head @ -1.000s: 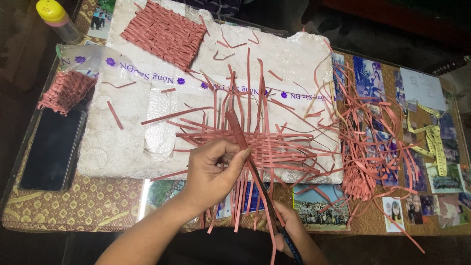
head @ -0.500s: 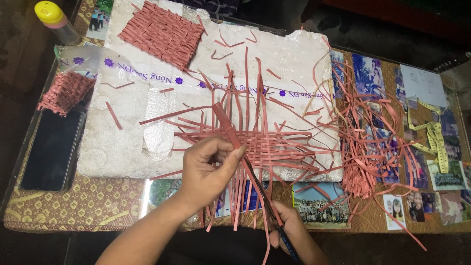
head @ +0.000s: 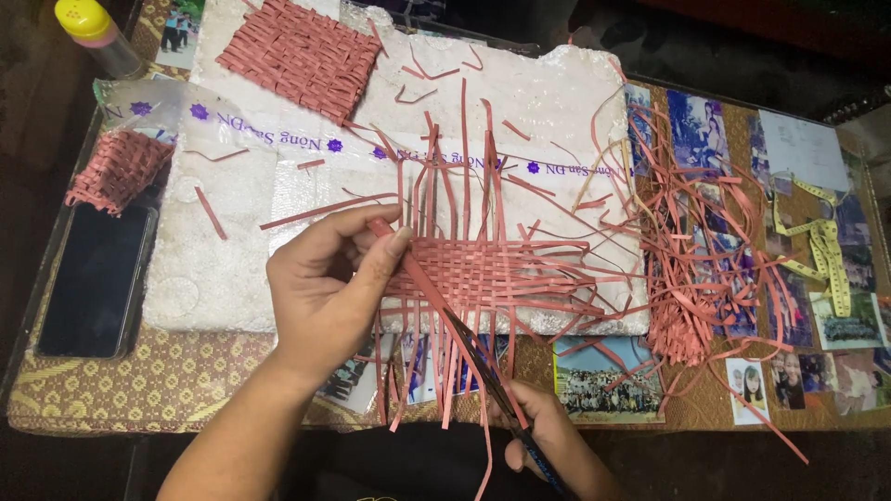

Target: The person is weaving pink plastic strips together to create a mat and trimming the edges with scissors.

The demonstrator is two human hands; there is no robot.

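Note:
A half-woven mat of pink strips [head: 492,269] lies on a white foam board [head: 520,121], with loose strip ends sticking out on all sides. My left hand [head: 329,278] pinches one pink strip [head: 418,274] at the mat's left edge, the strip running diagonally down to the right. My right hand [head: 548,441] sits below the table edge, gripping scissors [head: 483,366] whose blades lie along that same strip. Whether the blades are cutting the strip cannot be told.
A finished woven square [head: 302,56] lies at the board's far left. A small woven piece [head: 116,172] rests above a black phone [head: 93,278]. A pile of loose pink strips [head: 696,269] and a yellow tape measure [head: 826,250] lie right. A yellow-capped bottle [head: 93,32] stands far left.
My left hand has slid the pinched strip slightly up and left along the mat's edge. The scissors have come up along the strip. The mat stays where it was.

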